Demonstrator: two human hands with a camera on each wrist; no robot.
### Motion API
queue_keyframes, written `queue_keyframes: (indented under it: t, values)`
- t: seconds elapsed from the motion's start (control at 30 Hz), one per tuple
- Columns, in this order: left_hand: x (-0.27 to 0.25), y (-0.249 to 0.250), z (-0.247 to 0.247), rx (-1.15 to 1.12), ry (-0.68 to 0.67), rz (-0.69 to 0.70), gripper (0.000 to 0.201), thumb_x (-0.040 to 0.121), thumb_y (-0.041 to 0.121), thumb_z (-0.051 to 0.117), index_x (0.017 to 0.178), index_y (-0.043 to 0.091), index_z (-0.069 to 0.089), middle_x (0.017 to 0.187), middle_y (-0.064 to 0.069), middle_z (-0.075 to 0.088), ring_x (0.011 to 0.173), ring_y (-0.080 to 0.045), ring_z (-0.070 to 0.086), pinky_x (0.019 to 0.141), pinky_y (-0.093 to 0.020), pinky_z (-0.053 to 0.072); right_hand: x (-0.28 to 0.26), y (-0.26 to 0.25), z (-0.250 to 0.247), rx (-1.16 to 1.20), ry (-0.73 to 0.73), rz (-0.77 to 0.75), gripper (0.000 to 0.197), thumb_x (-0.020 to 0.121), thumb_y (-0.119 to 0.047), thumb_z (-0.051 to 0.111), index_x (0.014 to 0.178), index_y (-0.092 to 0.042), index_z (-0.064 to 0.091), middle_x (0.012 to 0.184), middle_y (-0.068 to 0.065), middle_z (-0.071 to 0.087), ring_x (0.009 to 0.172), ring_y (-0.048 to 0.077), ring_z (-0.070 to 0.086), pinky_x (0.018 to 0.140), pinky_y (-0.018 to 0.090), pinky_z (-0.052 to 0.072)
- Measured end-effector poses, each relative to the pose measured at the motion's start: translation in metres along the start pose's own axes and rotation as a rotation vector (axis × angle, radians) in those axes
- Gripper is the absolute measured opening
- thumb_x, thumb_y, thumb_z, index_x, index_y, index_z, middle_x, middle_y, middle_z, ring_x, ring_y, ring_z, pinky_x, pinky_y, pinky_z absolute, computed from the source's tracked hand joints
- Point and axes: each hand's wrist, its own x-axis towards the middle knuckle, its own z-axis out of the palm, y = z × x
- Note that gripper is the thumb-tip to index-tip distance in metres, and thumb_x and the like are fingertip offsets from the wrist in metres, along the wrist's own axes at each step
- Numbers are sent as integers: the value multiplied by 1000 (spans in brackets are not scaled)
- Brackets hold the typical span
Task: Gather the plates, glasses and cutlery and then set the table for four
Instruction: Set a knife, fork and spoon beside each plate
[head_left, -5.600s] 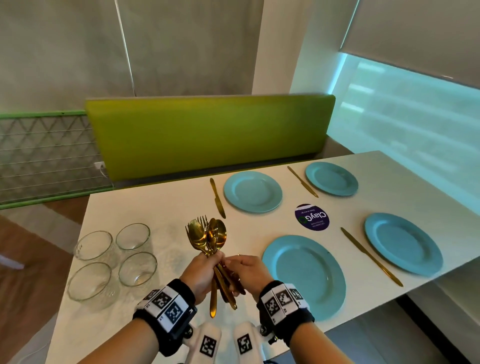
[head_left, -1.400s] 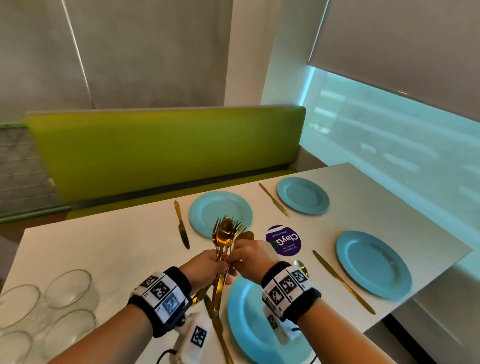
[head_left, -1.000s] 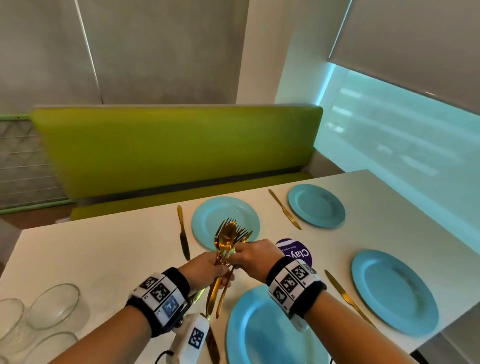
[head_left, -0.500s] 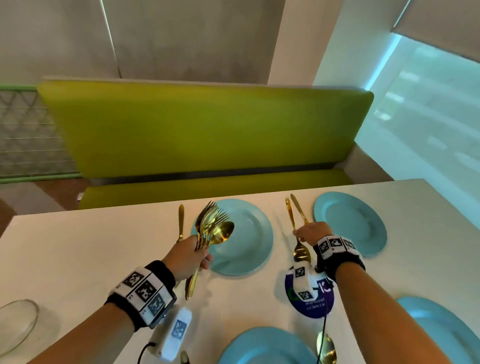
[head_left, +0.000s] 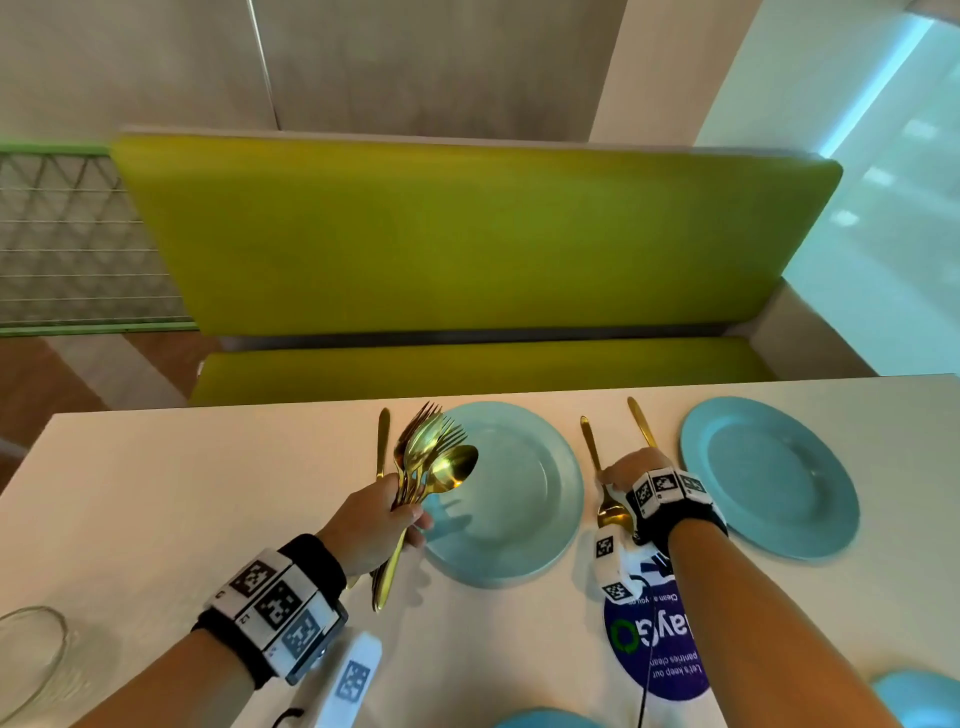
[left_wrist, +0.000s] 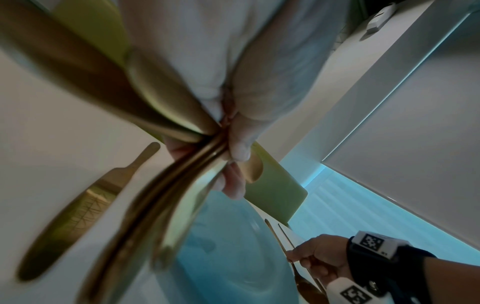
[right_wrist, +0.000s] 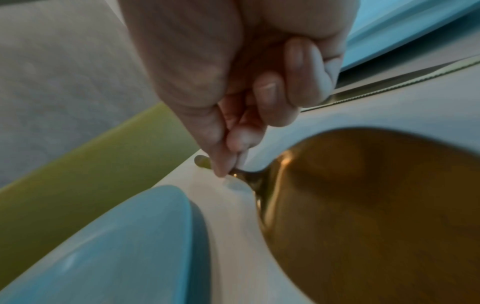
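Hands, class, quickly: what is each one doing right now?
Left hand: grips a bundle of gold forks and spoons.
Right hand: pinches the handle of a gold spoon on the table.

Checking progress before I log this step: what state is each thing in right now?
Left hand: grips the cutlery bundle, held above the table.
Right hand: pinches a spoon handle, its bowl low over the table.
Far-left plate: flat, empty, knife beside it.
Far-right plate: flat, empty.
Glass: upright, empty.
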Motion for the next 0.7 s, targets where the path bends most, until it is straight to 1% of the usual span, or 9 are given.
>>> queue_keyframes:
  t: [0.07,0.1,0.13,0.2,0.33,0.43,0.47,0.6,0.7]
  values:
    - [2,1,0,5,-12,-6,12,94,3,40,96,9,50,86,-7,66,68,-20,61,81,-38,53,-3,1,0,19,106,-4,32,87,-30,62,116,-16,64,116,8,65,97,23,63,63,19,47]
    - [3,1,0,7,-12,-10,11,94,3,40,97,7,50,86,-7,66,68,-19,61,81,-38,53,-7,-1,-1,118,144,0,28,90,-33,57,116,-24,63,114,3,66,97,20,63,73,20,51]
    - [4,1,0,6,-11,-13,11,94,4,41,99,5,50,86,-6,66,68,-19,61,81,-38,53,-8,-2,1,97,162,-39,27,92,-34,53,117,-30,60,114,0,65,100,20,62,82,22,52]
    - [7,1,1,-2,-2,-18,13,94,4,41,104,1,49,86,-6,66,68,-19,62,79,-36,53,-7,-4,6,-22,186,-78,27,93,-33,47,119,-33,58,114,-1,65,102,21,62,88,24,50]
    - [10,1,3,-41,13,-31,11,94,4,41,102,3,49,86,-6,66,70,-20,63,84,-40,53,-1,-13,3,-43,100,-98,28,94,-29,46,117,-26,62,115,2,65,93,21,62,75,18,46]
    - [10,0,4,-46,20,-32,10,94,4,42,93,11,49,84,-5,67,69,-20,63,85,-41,53,1,-16,-3,52,28,-50,43,85,-16,65,124,-1,57,127,14,59,114,27,59,60,24,41]
    - [10,0,4,-46,21,-34,11,94,4,42,91,12,49,84,-5,67,69,-19,64,85,-41,53,1,-18,-4,85,19,-9,46,83,-14,68,124,3,55,128,16,58,118,28,57,57,24,39]
    - [7,2,4,-46,23,-35,11,94,5,43,90,13,49,84,-5,67,69,-19,64,83,-38,54,0,-19,-2,78,-1,47,47,82,-15,69,124,3,55,130,18,56,119,29,55,50,19,36]
    - [4,4,3,-59,31,-30,11,94,5,43,90,13,50,85,-5,68,71,-20,65,83,-39,54,0,-16,-1,53,53,-8,46,86,-20,65,127,-3,54,129,16,57,119,29,56,57,18,41]
